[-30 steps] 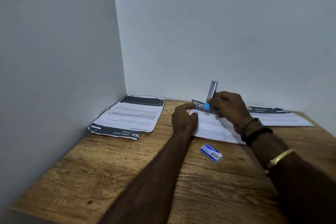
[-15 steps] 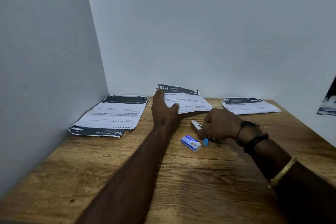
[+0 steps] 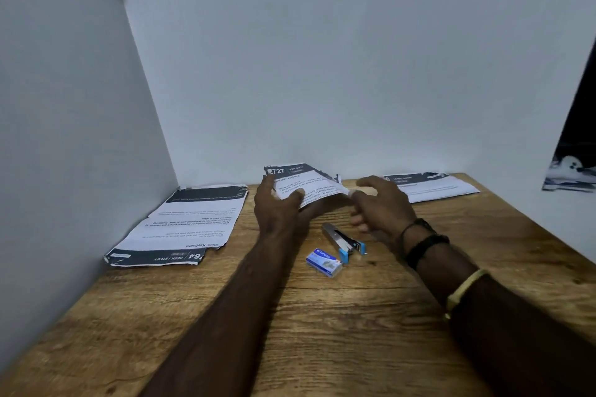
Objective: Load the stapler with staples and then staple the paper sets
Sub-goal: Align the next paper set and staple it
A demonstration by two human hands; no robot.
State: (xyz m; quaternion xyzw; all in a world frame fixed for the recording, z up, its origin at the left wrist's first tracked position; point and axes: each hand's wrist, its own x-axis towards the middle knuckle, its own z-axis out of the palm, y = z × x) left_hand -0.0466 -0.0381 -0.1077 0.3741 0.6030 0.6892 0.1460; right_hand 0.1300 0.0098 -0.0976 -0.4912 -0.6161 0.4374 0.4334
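Head view shows the left hand (image 3: 277,203) pinching the near-left part of the middle paper set (image 3: 303,185), thumb on top and fingers beneath, so that the sheets are lifted clear of the wooden table (image 3: 322,332) and tilt up toward the back wall. The right hand (image 3: 382,205) hovers just at the set's right edge with fingers spread and curled, gripping nothing; whether its fingertips touch the paper I cannot tell. The stapler (image 3: 343,239) lies on the table just below that hand, held by no one, its long axis running diagonally from far-left to near-right, the metal nose pointing away toward the lifted set and the blue rear end toward the person. The staple box (image 3: 324,263) sits just beside the blue end, nearly touching it. Another paper set (image 3: 180,226) lies flat at the left, and one more (image 3: 432,187) at the back right. By my reading the step in hand is handling the middle set, either squaring it or setting it aside; next the right hand would need to steady the sheets or drop to the stapler
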